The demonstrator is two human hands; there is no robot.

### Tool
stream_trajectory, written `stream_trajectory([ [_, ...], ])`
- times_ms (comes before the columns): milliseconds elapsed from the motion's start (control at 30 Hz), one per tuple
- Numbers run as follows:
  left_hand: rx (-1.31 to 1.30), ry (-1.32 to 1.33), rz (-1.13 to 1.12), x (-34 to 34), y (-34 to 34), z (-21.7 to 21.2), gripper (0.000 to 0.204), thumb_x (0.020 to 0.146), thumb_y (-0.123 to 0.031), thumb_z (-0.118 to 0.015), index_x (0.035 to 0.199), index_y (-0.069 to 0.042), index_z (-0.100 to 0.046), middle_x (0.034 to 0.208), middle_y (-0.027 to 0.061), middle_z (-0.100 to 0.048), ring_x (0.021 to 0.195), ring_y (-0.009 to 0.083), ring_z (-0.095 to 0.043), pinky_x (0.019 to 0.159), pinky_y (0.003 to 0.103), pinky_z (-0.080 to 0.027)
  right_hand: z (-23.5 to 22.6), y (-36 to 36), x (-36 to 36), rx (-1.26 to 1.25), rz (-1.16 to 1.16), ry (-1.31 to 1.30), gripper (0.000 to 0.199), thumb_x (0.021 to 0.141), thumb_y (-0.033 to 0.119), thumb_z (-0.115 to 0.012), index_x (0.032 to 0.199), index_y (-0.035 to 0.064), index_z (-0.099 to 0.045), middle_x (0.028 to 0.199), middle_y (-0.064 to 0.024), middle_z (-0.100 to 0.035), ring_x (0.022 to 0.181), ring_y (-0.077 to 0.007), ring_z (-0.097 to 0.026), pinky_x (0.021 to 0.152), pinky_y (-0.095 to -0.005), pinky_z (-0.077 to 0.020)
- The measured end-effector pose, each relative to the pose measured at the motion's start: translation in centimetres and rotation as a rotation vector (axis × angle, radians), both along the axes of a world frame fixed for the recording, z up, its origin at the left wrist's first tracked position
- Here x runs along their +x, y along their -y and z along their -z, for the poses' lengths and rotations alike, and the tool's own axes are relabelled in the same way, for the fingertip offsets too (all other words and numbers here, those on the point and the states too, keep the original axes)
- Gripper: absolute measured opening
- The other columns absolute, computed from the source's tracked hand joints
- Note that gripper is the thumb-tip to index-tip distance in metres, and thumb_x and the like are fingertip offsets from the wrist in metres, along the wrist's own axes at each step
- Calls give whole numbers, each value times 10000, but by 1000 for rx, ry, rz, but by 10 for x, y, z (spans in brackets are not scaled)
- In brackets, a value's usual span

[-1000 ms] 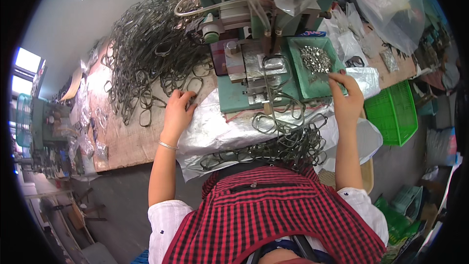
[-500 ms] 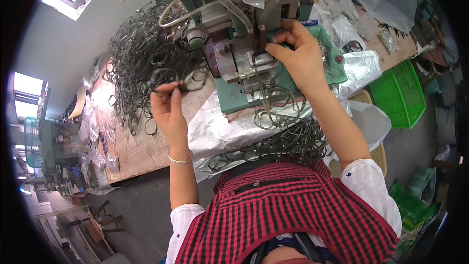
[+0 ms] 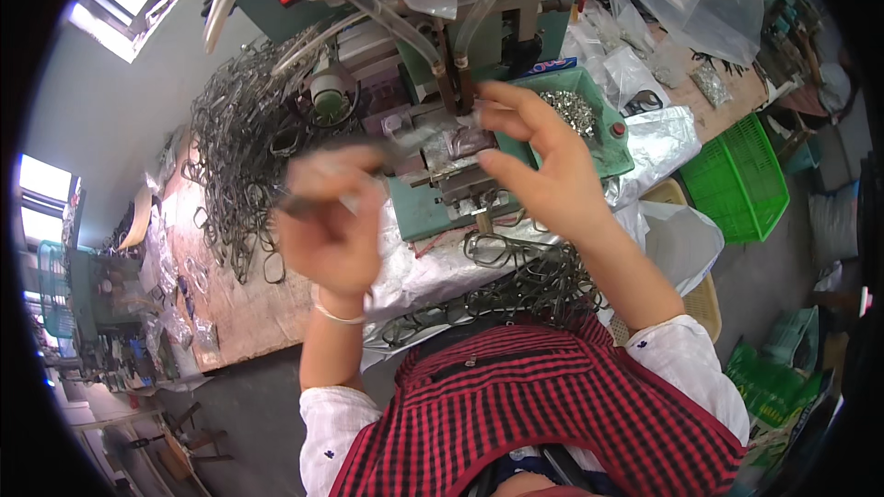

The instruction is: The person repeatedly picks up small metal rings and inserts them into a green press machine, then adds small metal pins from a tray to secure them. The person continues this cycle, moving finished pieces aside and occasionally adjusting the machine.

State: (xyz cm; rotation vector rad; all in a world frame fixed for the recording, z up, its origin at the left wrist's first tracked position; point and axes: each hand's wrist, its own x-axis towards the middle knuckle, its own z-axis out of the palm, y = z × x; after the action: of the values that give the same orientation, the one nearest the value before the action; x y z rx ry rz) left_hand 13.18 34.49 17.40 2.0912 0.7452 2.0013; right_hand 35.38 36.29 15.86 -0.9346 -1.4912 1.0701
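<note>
My left hand (image 3: 333, 216) is raised left of a green bench machine (image 3: 425, 212), smeared by motion. Dark streaks at its fingers look like an eyeglass frame (image 3: 370, 149), blurred too. My right hand (image 3: 557, 161) reaches to the machine's right side, thumb and forefinger apart around the metal fixture (image 3: 468, 140), with nothing seen between them. Two upright dark prongs (image 3: 453, 92) come down just above that fixture. Whether the right fingertips touch it, I cannot tell. Below the fixture, a tangle of dark frames (image 3: 529, 267) lies near my apron.
A big heap of dark frames (image 3: 244, 129) covers the table's left side. Right of the machine stands a green tray (image 3: 608, 152) of small metal parts (image 3: 569, 110). Silver sheeting (image 3: 658, 143) lies under it. A bright green basket (image 3: 737, 179) stands beyond the table edge.
My left hand has come closer to the machine. My right hand has lowered slightly and its thumb and forefinger have spread. The looped frames hanging from the fixture no longer show there. The view has shifted slightly.
</note>
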Motion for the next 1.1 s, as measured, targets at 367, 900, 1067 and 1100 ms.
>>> stream_trajectory([
  [367,280,-642,9,25,-9,38,212,704,-79,-771,901,-84,-692,1055,76,-760,713,235,-662,678,359,-607,125,-65,87,357,672,920,195,769,210,-815,910,88,-759,1186,-139,-705,1248,-360,-604,1014,-469,-503],
  [900,-628,-194,-604,-36,-6,152,612,759,-92,-810,1284,6,-513,1195,184,-604,1078,332,-631,940,410,-511,110,-45,80,70,530,350,82,923,86,-728,983,32,-718,808,-13,-691,740,-81,-615,717,-248,-492],
  [1067,-588,-235,-703,-20,-46,159,705,722,-167,-879,1282,-8,-480,1137,176,-597,1067,351,-605,917,430,-506,83,-58,53,90,458,397,186,919,112,-750,1080,20,-762,949,-60,-760,812,-103,-658,769,-257,-514],
  [1100,-587,-245,-714,-19,-45,157,697,727,-175,-882,1284,-10,-496,1147,166,-602,1067,337,-605,914,427,-506,89,-62,52,64,446,384,188,920,115,-749,1081,19,-762,951,-67,-761,819,-112,-662,779,-263,-517],
])
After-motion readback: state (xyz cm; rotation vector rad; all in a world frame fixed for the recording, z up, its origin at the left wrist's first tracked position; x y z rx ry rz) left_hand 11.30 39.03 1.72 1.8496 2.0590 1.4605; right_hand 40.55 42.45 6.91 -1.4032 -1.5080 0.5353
